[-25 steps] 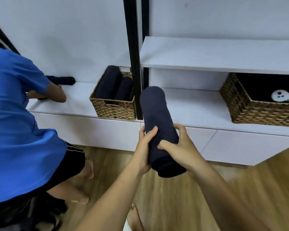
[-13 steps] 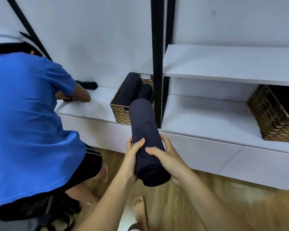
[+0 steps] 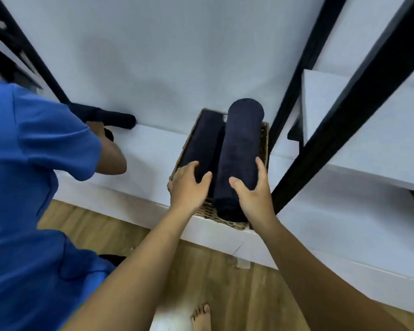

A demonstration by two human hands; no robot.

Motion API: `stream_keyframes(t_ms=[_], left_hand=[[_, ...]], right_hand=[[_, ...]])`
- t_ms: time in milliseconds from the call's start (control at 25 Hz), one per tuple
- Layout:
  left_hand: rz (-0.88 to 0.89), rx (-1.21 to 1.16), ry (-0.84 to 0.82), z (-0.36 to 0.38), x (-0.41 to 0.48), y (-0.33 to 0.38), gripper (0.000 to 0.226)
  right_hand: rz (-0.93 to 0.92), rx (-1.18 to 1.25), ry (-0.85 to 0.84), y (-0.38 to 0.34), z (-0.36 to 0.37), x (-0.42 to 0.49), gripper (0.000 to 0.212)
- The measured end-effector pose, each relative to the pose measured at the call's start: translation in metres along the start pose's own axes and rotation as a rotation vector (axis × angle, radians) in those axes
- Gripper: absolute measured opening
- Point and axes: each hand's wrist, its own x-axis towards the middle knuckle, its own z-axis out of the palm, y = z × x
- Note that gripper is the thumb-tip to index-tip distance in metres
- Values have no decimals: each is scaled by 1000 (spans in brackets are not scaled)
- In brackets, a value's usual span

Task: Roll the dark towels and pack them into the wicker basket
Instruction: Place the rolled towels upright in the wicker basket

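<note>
White low shelf point(image 3: 153, 149), wall-backed, black frame post point(image 3: 339, 130) beside right hand. Wood-plank floor point(image 3: 201, 263) beneath both arms. Wicker basket point(image 3: 264, 144) on shelf. Right hand point(image 3: 255, 197) gripping rolled dark towel point(image 3: 239, 154) over basket; left hand point(image 3: 189, 185) spread loosely on packed towel point(image 3: 203, 139) alongside. Person in blue shirt point(image 3: 34, 187) leftward.

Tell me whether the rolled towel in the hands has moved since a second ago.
Yes. The rolled towel was held in front of the white ledge, right of the wicker basket; now it lies over the basket's right side, gripped by the right hand.
</note>
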Motion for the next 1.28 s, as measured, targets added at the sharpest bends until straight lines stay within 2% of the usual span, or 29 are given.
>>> stream_keyframes(t_ms=[80,200,320,440,560,600,720,840,960,1080,1200,1280], left_hand=[[-15,294,-81,7,36,-20,61],[-53,393,-243,21,69,-46,70],[-72,404,-192,32,83,-57,80],[-28,548,-179,41,81,-58,87],[15,695,-236,43,79,-60,90],[10,711,-262,42,80,-60,90],[-5,723,-326,41,82,-59,89],[9,768,-365,43,81,-62,94],[7,821,-355,47,87,-64,94],[-16,827,-359,48,89,-62,94],[9,788,-345,44,90,-63,96],[64,756,-312,42,85,-68,90]], right_hand=[[24,-95,34,12,9,34,82],[124,-225,-24,45,30,76,86],[182,-362,-203,78,51,102,96],[241,-577,-334,90,66,116,102],[312,-679,-377,95,66,124,102],[305,-659,-348,93,66,128,97],[170,-499,-103,82,72,150,70],[126,-683,-24,82,92,159,76],[170,-830,-3,93,107,161,76],[214,-839,-36,85,106,166,77],[229,-776,-176,77,88,155,77],[226,-824,-287,75,76,126,74]])
